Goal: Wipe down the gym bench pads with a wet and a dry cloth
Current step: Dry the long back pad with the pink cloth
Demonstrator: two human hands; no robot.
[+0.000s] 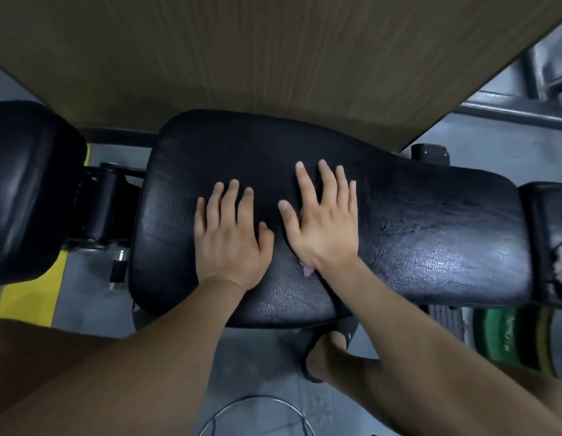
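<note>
A black, cracked gym bench seat pad (430, 221) runs across the middle of the view. My left hand (229, 234) lies flat on it, fingers apart, with nothing under it that I can see. My right hand (323, 221) lies flat just to its right, fingers spread. It presses on a small pink cloth (308, 271), of which only slivers show at the wrist and by the thumb. A second black pad (24, 190) stands at the far left, joined by a black hinge. No other cloth is in view.
A worn pad with a torn cover (553, 247) adjoins the seat at the right, above a green weight plate (506, 338). A wooden panel (273, 58) rises behind the bench. My sandalled foot (326, 350) stands on grey floor beside a thin cable (257, 401).
</note>
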